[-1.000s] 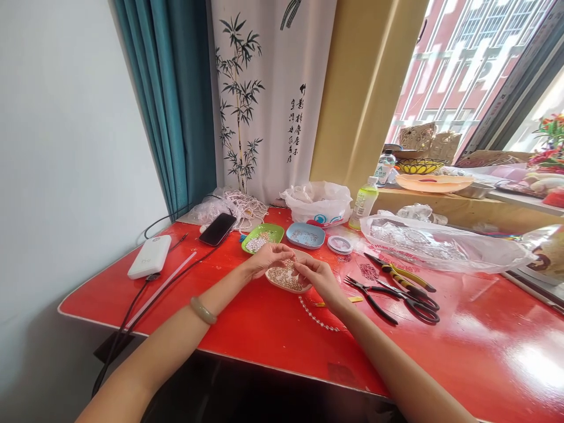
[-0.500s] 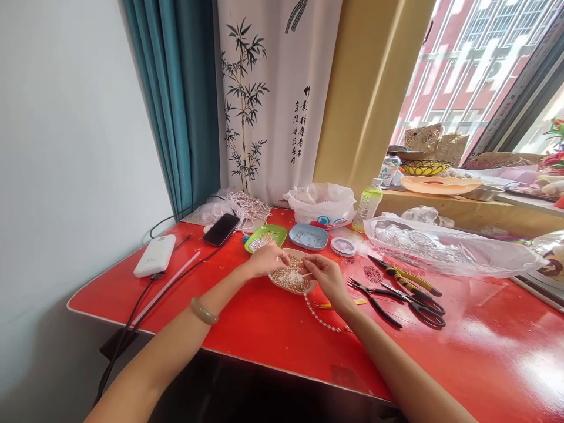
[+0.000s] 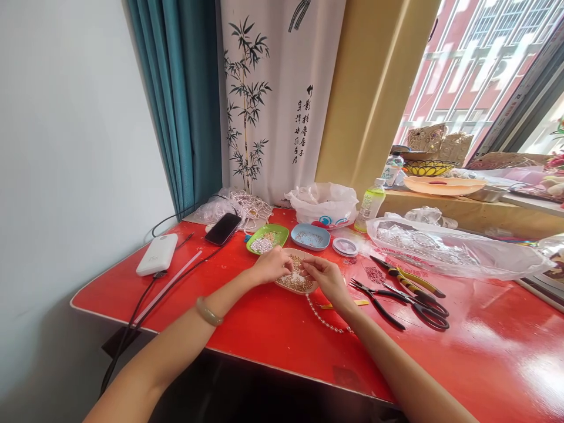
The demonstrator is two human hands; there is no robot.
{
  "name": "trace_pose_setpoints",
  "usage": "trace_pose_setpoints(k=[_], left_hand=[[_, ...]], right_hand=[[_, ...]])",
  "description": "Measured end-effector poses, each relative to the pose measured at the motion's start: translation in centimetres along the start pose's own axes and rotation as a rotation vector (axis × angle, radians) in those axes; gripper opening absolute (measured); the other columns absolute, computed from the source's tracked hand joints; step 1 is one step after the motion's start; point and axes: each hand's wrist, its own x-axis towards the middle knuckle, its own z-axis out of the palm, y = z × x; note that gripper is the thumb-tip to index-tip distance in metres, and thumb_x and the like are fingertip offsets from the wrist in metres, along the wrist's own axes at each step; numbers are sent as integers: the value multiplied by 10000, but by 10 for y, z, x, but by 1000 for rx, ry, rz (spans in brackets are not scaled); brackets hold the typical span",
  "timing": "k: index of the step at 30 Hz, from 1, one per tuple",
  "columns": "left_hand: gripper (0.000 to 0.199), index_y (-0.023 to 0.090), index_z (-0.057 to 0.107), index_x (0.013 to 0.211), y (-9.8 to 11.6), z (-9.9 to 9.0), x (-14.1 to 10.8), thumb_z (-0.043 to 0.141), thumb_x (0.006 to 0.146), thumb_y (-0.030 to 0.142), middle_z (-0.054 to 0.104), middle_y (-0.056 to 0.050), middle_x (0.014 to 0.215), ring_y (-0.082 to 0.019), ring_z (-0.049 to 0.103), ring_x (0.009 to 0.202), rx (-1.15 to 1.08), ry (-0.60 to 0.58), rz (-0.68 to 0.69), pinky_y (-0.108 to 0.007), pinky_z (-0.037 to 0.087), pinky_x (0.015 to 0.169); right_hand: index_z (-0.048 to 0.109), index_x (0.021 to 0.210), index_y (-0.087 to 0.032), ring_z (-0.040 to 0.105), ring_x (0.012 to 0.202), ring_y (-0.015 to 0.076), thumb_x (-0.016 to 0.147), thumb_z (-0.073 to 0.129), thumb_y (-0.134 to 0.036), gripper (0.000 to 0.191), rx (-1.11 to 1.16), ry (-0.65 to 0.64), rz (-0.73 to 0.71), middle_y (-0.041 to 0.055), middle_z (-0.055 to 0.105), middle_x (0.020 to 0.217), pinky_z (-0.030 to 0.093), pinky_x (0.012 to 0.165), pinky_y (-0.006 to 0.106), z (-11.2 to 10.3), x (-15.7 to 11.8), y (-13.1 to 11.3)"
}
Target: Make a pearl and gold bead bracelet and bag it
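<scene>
A pale dish (image 3: pixel 288 286) of small gold beads (image 3: pixel 304 284) lies in front of me. My left hand (image 3: pixel 274 265) is over its left side, fingers bent down and pressed together at the beads; whatever they pinch is too small to make out. Over the right side, my right hand (image 3: pixel 325 275) pinches a thin thread between thumb and forefinger. A strand of pearl beads (image 3: pixel 321 320) curves from the dish's front edge toward my right forearm. Behind the dish are a green dish (image 3: pixel 282 233) of pale beads and a blue dish (image 3: pixel 311 245) with small beads.
Right of my hand lie a yellow tool (image 3: pixel 343 304), black pliers (image 3: pixel 379 302), scissors (image 3: pixel 425 311) and yellow-handled pliers (image 3: pixel 408 276). Farther back are a plastic bag (image 3: pixel 453 249), a bottle (image 3: pixel 369 207) and a white bag (image 3: pixel 324 205). A phone (image 3: pixel 223 228) and power bank (image 3: pixel 157 254) lie left.
My left hand has dipped slightly and moved right, its fingers now lower at the beads. The right hand stays nearly in place, still pinching. The whole view has shifted a little.
</scene>
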Motion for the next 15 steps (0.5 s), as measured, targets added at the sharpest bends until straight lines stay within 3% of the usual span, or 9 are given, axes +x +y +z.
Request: trace_pose_setpoints(k=[5,11,15], left_hand=[[177,215,662,768,-1,-7,-1,560,678,328,635,-21,757,-201,478,914,-47,-43,38,-256,370,723],[121,205,663,708,-5,-9,0,620,605,252,645,10,740,-157,543,800,-109,-201,120,-212,381,686],[92,187,654,677,-5,-7,0,596,609,207,638,7,724,-143,549,742,-144,-236,124,-207,380,667]], right_hand=[[614,800,-162,549,510,111,686,576,-350,223,20,10,26,11,631,644,430,520,237,1,-2,-5],[611,786,-150,539,501,107,665,588,-368,251,41,29,41,6,617,606,434,514,235,3,-4,-11],[625,751,-153,544,520,109,643,603,-364,238,38,36,48,-1,617,608,442,541,240,3,-3,-13]])
